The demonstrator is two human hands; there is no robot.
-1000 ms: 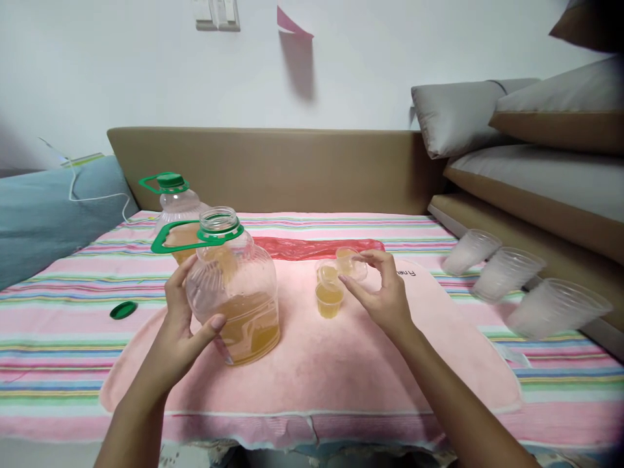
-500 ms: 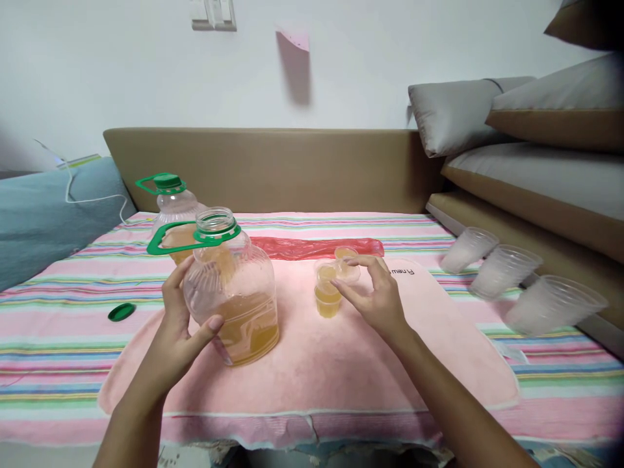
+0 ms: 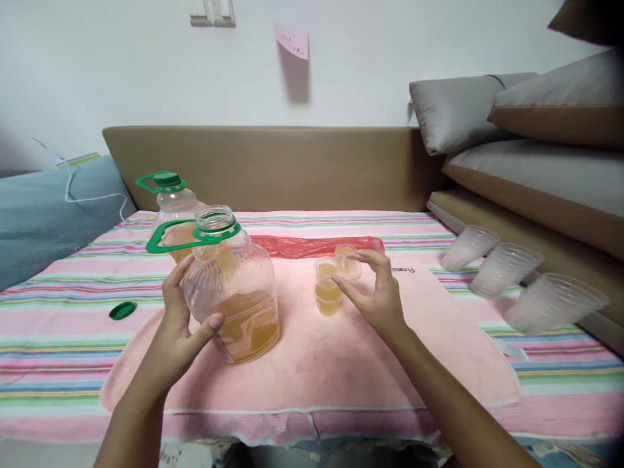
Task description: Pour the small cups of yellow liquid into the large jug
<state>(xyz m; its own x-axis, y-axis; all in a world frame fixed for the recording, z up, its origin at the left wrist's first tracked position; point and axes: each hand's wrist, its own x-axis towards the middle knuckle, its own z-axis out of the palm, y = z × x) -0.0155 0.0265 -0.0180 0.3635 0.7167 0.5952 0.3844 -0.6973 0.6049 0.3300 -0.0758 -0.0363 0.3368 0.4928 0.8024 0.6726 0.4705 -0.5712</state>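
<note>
My left hand (image 3: pixel 181 325) is wrapped round the side of a clear plastic jug (image 3: pixel 232 286) with a green handle ring and no cap. The jug stands on a pink towel (image 3: pixel 341 364) and is partly filled with amber liquid. My right hand (image 3: pixel 375 292) pinches a small clear cup (image 3: pixel 347 264) of amber liquid, tilted over a second small cup (image 3: pixel 328 292) that stands on the towel and holds the same liquid. The held cup's rim sits just above the standing cup.
A second jug (image 3: pixel 170 208) with a green cap stands behind the first. A loose green cap (image 3: pixel 122 310) lies on the striped cloth at left. Three empty clear cups (image 3: pixel 507 268) lie at right by grey cushions. A red plastic bag (image 3: pixel 312 246) lies behind the towel.
My right hand has shifted a little left with the small cup, closer over the standing cup. My left hand and the jug have stayed put.
</note>
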